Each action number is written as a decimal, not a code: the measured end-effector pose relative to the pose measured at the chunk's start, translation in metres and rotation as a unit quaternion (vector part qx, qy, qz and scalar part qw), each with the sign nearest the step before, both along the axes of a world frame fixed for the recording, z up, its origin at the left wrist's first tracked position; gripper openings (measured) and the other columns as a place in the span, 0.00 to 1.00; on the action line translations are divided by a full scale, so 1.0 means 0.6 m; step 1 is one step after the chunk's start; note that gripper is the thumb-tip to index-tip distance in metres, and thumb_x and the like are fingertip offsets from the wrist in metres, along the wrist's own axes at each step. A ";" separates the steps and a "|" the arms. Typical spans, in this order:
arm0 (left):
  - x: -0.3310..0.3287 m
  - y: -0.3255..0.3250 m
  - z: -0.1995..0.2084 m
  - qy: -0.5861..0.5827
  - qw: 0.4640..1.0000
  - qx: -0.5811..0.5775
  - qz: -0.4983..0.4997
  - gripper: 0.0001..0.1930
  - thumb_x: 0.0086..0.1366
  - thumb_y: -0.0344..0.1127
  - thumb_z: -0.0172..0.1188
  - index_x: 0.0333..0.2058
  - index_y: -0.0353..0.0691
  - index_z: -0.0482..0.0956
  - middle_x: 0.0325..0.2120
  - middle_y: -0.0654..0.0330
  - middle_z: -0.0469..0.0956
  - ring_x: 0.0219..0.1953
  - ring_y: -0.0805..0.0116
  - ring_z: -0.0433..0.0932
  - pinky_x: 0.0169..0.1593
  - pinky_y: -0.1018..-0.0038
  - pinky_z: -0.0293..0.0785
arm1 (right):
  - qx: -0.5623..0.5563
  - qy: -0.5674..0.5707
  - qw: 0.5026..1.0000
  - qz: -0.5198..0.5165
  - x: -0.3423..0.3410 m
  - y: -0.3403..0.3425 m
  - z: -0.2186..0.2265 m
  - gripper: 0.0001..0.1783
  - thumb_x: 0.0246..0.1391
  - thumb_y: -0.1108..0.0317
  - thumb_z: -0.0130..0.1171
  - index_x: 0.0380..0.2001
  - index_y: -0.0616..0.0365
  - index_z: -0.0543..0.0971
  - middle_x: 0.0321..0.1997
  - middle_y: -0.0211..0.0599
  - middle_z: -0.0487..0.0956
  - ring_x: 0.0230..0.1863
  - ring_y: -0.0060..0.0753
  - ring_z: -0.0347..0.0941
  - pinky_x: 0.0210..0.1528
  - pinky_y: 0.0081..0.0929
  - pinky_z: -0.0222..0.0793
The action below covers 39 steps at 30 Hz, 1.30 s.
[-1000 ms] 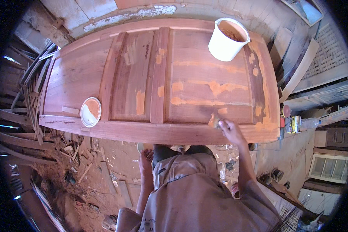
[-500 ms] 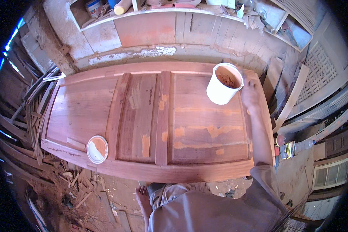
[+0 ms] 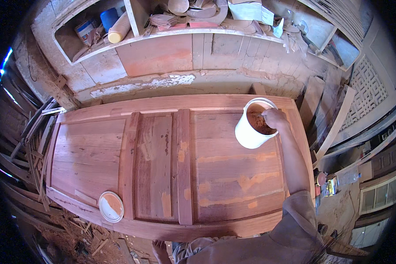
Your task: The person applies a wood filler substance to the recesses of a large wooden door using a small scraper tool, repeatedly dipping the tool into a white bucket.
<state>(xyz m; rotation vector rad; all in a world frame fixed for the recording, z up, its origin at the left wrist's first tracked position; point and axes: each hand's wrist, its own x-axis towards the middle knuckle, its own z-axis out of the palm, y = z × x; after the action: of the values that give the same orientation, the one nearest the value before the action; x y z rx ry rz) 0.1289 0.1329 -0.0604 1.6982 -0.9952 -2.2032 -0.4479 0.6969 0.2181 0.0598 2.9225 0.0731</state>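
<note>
A white bucket (image 3: 247, 133) with brown paste or powder (image 3: 258, 121) inside stands at the far right of a reddish wooden door panel (image 3: 224, 136). My right hand (image 3: 275, 119) is over the bucket's right rim, its fingers closed and pointing into the bucket. What they hold is too small to make out. My left hand (image 3: 160, 250) hangs low beside my leg, off the panel's near edge, fingers loosely extended with nothing seen in them. Orange-brown filler patches (image 3: 255, 179) mark the right side of the panel. A round white lid (image 3: 111, 207) smeared with orange-brown paste lies at its near left.
Behind the panel, a wall shelf (image 3: 171, 33) holds a blue container (image 3: 109, 19), a yellow-capped bottle (image 3: 119, 28) and sanding discs (image 3: 207, 9). Wood scraps (image 3: 33, 154) are stacked at left. Planks (image 3: 334, 119) and a lattice panel (image 3: 368, 75) lean at right.
My right hand has moved from beside the bucket to over its rim, reaching inside. The view has tilted up, so the panel sits lower and more of the shelf shows.
</note>
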 end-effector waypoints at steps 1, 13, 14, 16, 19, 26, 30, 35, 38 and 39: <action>-0.027 0.020 0.025 -0.016 0.999 -0.032 -0.015 0.23 0.69 0.55 0.47 0.45 0.38 0.72 0.41 0.58 0.75 0.40 0.66 0.73 0.44 0.71 0.69 | 0.005 -0.005 1.000 0.002 -0.013 -0.004 -0.013 0.15 0.56 0.65 0.49 0.43 0.45 0.83 0.47 0.47 0.80 0.49 0.49 0.77 0.53 0.45 0.72; -0.046 0.036 0.066 -0.057 0.997 -0.044 0.014 0.19 0.67 0.50 0.50 0.44 0.41 0.71 0.39 0.59 0.72 0.40 0.66 0.71 0.45 0.70 0.69 | 0.093 -0.105 0.990 -0.023 -0.040 -0.064 0.020 0.14 0.52 0.64 0.52 0.37 0.40 0.85 0.46 0.39 0.82 0.50 0.42 0.78 0.52 0.43 0.73; -0.039 0.033 0.061 -0.057 0.997 -0.044 0.014 0.19 0.67 0.50 0.50 0.45 0.41 0.71 0.39 0.59 0.72 0.40 0.66 0.71 0.46 0.70 0.69 | 0.092 -0.106 0.990 -0.023 -0.046 -0.065 0.023 0.14 0.52 0.64 0.52 0.37 0.40 0.85 0.46 0.39 0.82 0.50 0.42 0.78 0.52 0.43 0.73; -0.026 0.024 0.052 -0.057 0.997 -0.043 0.014 0.19 0.67 0.51 0.50 0.46 0.41 0.71 0.40 0.58 0.72 0.41 0.65 0.71 0.46 0.70 0.69 | 0.063 -0.084 0.994 -0.006 -0.056 -0.074 0.034 0.13 0.52 0.64 0.53 0.36 0.42 0.85 0.46 0.39 0.82 0.49 0.41 0.78 0.52 0.42 0.73; -0.028 0.027 0.026 -0.047 0.998 -0.028 0.006 0.20 0.67 0.51 0.50 0.47 0.41 0.70 0.41 0.58 0.72 0.43 0.64 0.71 0.47 0.69 0.69 | 0.084 -0.068 0.994 0.026 -0.081 -0.046 -0.016 0.12 0.52 0.64 0.53 0.36 0.46 0.84 0.44 0.40 0.82 0.48 0.43 0.79 0.50 0.43 0.73; 0.010 0.013 -0.008 -0.017 1.000 -0.012 -0.005 0.22 0.67 0.51 0.49 0.50 0.41 0.69 0.44 0.56 0.72 0.45 0.62 0.72 0.50 0.67 0.69 | 0.042 -0.148 0.984 0.095 -0.081 -0.047 -0.001 0.13 0.52 0.64 0.52 0.37 0.49 0.83 0.43 0.44 0.81 0.48 0.47 0.77 0.52 0.40 0.72; 0.006 0.015 -0.012 -0.044 0.999 -0.017 -0.008 0.23 0.68 0.53 0.48 0.52 0.41 0.69 0.46 0.55 0.72 0.47 0.61 0.73 0.51 0.67 0.69 | -0.026 -0.077 0.995 0.057 -0.058 -0.035 0.016 0.15 0.53 0.64 0.52 0.41 0.45 0.84 0.45 0.41 0.81 0.48 0.45 0.78 0.52 0.39 0.73; 0.015 0.018 -0.025 -0.086 0.996 -0.016 -0.024 0.25 0.69 0.55 0.46 0.53 0.41 0.68 0.49 0.54 0.73 0.48 0.60 0.74 0.52 0.68 0.69 | -0.053 0.007 0.994 0.100 -0.029 0.022 -0.022 0.14 0.59 0.64 0.50 0.44 0.53 0.80 0.38 0.44 0.83 0.37 0.41 0.80 0.40 0.35 0.75; 0.031 0.015 -0.031 -0.125 0.991 -0.023 -0.033 0.27 0.69 0.56 0.45 0.55 0.41 0.67 0.50 0.53 0.73 0.49 0.59 0.74 0.52 0.68 0.69 | -0.324 -0.063 0.929 -0.169 0.053 0.022 0.022 0.13 0.65 0.60 0.46 0.43 0.55 0.76 0.25 0.36 0.77 0.21 0.29 0.74 0.23 0.28 0.70; 0.048 0.011 -0.034 -0.147 0.988 -0.034 -0.029 0.29 0.70 0.59 0.42 0.56 0.40 0.66 0.50 0.53 0.75 0.48 0.59 0.76 0.49 0.67 0.70 | -0.379 -0.043 0.907 -0.180 0.074 0.019 0.023 0.14 0.67 0.58 0.46 0.43 0.55 0.75 0.23 0.31 0.72 0.17 0.23 0.68 0.17 0.23 0.64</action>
<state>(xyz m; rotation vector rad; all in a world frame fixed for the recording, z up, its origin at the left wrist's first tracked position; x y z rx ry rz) 0.1575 0.1397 -0.0808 2.0273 -1.1854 -1.9617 -0.4037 0.7084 0.2320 0.4440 2.5868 -1.0703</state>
